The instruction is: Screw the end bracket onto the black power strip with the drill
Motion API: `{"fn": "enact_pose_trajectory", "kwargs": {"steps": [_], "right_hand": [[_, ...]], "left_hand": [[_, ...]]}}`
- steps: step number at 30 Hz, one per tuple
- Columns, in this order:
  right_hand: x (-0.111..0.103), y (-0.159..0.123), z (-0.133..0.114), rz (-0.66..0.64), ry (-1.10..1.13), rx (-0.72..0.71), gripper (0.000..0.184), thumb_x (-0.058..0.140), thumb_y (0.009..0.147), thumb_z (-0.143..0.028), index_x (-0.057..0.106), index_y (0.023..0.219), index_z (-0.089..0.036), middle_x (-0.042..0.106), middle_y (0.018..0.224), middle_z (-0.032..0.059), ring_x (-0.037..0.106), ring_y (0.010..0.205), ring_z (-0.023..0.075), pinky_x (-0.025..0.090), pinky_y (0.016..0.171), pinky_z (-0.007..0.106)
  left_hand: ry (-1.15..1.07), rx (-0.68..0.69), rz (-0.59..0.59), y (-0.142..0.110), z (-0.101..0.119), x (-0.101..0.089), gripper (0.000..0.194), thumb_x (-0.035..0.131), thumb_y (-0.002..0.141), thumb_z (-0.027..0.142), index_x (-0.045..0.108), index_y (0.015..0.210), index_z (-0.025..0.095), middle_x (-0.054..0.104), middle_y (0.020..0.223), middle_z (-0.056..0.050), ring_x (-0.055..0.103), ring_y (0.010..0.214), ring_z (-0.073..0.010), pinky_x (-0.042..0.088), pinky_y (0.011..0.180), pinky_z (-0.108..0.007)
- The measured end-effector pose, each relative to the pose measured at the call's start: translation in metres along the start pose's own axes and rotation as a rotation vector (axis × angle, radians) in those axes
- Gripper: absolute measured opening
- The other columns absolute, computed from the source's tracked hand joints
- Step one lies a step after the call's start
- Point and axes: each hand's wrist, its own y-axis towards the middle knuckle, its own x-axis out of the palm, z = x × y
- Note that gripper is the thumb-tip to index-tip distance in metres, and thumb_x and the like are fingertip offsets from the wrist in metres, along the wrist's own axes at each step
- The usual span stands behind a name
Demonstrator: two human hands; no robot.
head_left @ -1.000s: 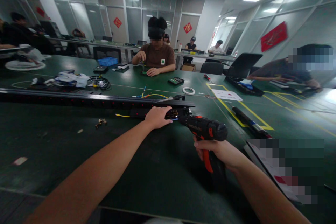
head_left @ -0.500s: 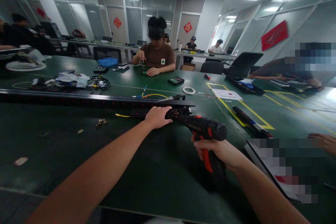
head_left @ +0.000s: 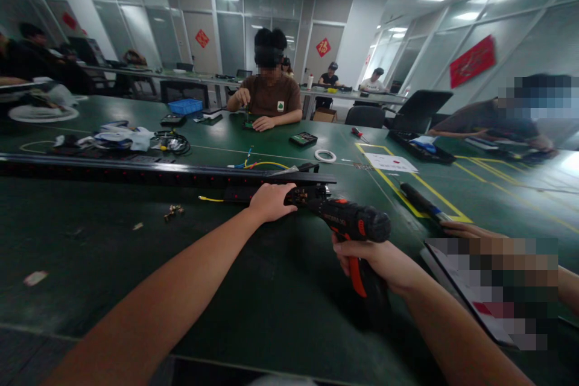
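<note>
Block [head_left: 313, 194] is lying on the table [head_left: 253, 313], at the near side of the long rail [head_left: 181, 172] and close to its right end. With my left hand [head_left: 272, 202] I am holding it, my thumb on the near side and my fingers reaching over the top. With my right hand [head_left: 368, 253] I am gripping the drill [head_left: 350, 220] firmly by its handle, and its nose is pointing at the brass parts [head_left: 300, 194] in the block. Whether it is touching them, I cannot tell.

In my judgement, the work is standing part-way: brass parts are already sitting in the block, while some small loose pieces [head_left: 174, 212] are waiting on the table, and the yellow wire [head_left: 210, 199] is showing a free end. How many parts are tight, I am not able to see.

Compared with one second ago, both my hands are keeping nearly the same place. The pale shine near the drill's tip is no longer showing. At the right, a co-worker's hand [head_left: 474, 234], absent then, is now reaching to the dark tool [head_left: 420, 199].
</note>
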Motion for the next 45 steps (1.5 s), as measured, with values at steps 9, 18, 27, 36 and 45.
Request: {"fn": "enact_pose_trajectory", "kwargs": {"steps": [9,18,27,36,45], "right_hand": [[-0.001,0.0003,0.001,0.001,-0.007,0.002,0.024,0.076,0.07,-0.034,0.064,0.083,-0.019,0.064,0.058,-0.0015,0.06,0.054,0.0162,0.048,0.055,0.028],[-0.0008,-0.0005,0.0002,0.0,-0.007,0.022,0.022,0.076,0.071,-0.034,0.064,0.081,-0.019,0.064,0.059,-0.0012,0.06,0.054,0.0159,0.048,0.056,0.028],[0.0004,-0.0014,0.0,0.014,-0.01,0.022,0.021,0.076,0.071,-0.034,0.063,0.079,-0.019,0.063,0.058,-0.0017,0.059,0.054,0.0161,0.047,0.055,0.028],[0.0003,-0.0014,-0.0011,0.009,-0.02,0.026,0.023,0.076,0.07,-0.035,0.062,0.079,-0.019,0.063,0.058,-0.0015,0.059,0.055,0.0163,0.047,0.056,0.028],[-0.0003,-0.0008,0.0008,-0.005,-0.008,0.008,0.021,0.076,0.072,-0.034,0.062,0.078,-0.019,0.063,0.059,-0.0014,0.059,0.055,0.0162,0.047,0.057,0.028]], "left_hand": [[-0.008,-0.008,0.001,-0.0004,-0.0005,0.0003,0.067,0.069,0.087,0.059,0.054,0.143,0.025,0.07,0.131,-0.01,0.066,0.119,-0.0313,0.046,0.104,-0.043],[-0.002,-0.007,-0.012,-0.0006,0.0001,-0.0006,0.068,0.068,0.088,0.059,0.053,0.144,0.025,0.069,0.133,-0.01,0.066,0.119,-0.0321,0.046,0.104,-0.045],[-0.009,-0.013,-0.016,-0.0006,0.0003,-0.0012,0.068,0.069,0.087,0.058,0.053,0.144,0.025,0.068,0.134,-0.01,0.065,0.12,-0.0322,0.045,0.105,-0.045],[0.003,-0.015,-0.021,-0.0007,0.0009,-0.0017,0.068,0.068,0.088,0.059,0.053,0.144,0.025,0.069,0.133,-0.01,0.065,0.119,-0.0323,0.046,0.104,-0.045],[-0.011,0.0,-0.01,-0.0007,-0.0012,0.0001,0.068,0.067,0.088,0.059,0.052,0.145,0.024,0.069,0.133,-0.01,0.065,0.121,-0.0323,0.045,0.105,-0.045]]}}
